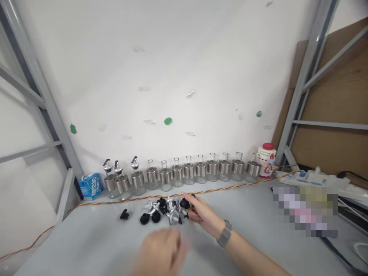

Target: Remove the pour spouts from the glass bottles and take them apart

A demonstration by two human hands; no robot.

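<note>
My right hand (202, 214), wearing a metal-band watch (225, 233), is at the right side of a pile of pourer spouts (172, 211). Its fingers are closed around a black-capped pourer spout (184, 203). The spouts in the pile are black, silver and clear plastic. Nearer to me, my left hand (161, 249) is smeared by motion, so its fingers and anything in them cannot be made out. Behind the pile stands a row of glass bottles with steel bands, several with bare necks (165, 176); three at the left carry pourer spouts (135, 163).
A single black part (124, 214) lies left of the pile. A red and yellow twisted cord (201, 191) runs across the table before the bottles. At the left stands a blue box (91, 186); at the right are a white and red jar (266, 161) and a white model ship (319, 178).
</note>
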